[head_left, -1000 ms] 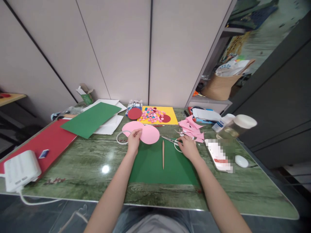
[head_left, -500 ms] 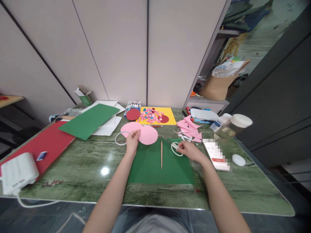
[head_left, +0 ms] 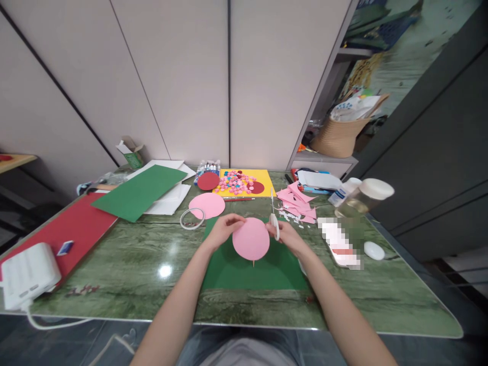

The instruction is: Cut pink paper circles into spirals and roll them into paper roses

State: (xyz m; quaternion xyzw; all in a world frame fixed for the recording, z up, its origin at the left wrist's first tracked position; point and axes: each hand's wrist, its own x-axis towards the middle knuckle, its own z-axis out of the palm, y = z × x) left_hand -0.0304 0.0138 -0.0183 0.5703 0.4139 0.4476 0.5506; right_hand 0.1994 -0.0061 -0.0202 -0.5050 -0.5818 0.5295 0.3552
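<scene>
A round piece of pink paper (head_left: 250, 240) is held up over the green sheet (head_left: 229, 274) in front of me. My left hand (head_left: 225, 230) pinches its upper left edge. In my right hand (head_left: 287, 238) are white-handled scissors (head_left: 275, 227), blades pointing away from me, and its fingertips are at the circle's right edge; whether they grip the paper I cannot tell. Under the circle lies a wooden pencil (head_left: 253, 264), mostly hidden, with only its near tip showing. A second pink circle (head_left: 208, 204) lies farther left, partly overlapped by a roll of tape (head_left: 191, 218).
Pink paper scraps (head_left: 296, 201) lie to the right, near a phone (head_left: 339, 244) and a lidded clear jar (head_left: 366, 198). Behind, colourful beads (head_left: 236, 183) cover a yellow sheet (head_left: 267, 178). At left are a red sheet (head_left: 87, 223) and a white power bank (head_left: 30, 274).
My left hand has moved right and nearer with one pink circle, leaving the other by the tape. The scissors have turned to point away from me, and the circle now covers most of the pencil.
</scene>
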